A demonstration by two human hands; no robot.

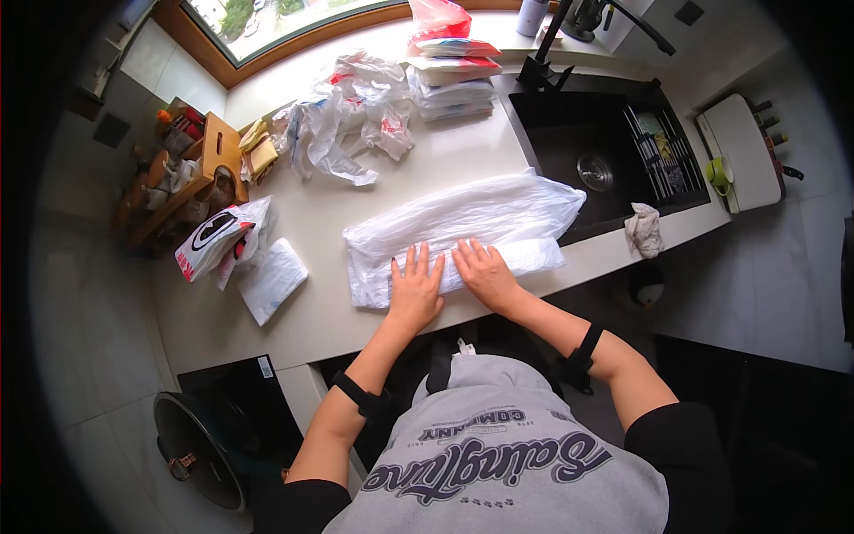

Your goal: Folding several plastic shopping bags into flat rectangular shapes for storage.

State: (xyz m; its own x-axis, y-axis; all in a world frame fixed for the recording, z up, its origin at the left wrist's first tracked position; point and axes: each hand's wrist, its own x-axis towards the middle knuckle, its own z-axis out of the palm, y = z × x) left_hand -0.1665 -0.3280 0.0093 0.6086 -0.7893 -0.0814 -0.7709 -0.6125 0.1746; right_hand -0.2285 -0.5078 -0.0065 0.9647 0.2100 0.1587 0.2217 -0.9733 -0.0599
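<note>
A white plastic bag (460, 207) lies spread sideways on the pale countertop (313, 220), its near edge folded over. My left hand (417, 287) rests flat on the folded strip, fingers apart. Close beside it, my right hand (486, 272) presses on the same strip with spread fingers. The bag's right end reaches over the sink's near left rim. To the left lies a flat, folded white bag (273, 280), next to a printed plastic bag (223, 240) with a black and red pattern.
Crumpled plastic bags (360, 113) lie toward the window, beside a stack of folded bags (454, 83). A black sink (567, 147) with a faucet is at right, a rag (644, 230) on its near edge. A wooden rack (220, 150) with bottles stands left.
</note>
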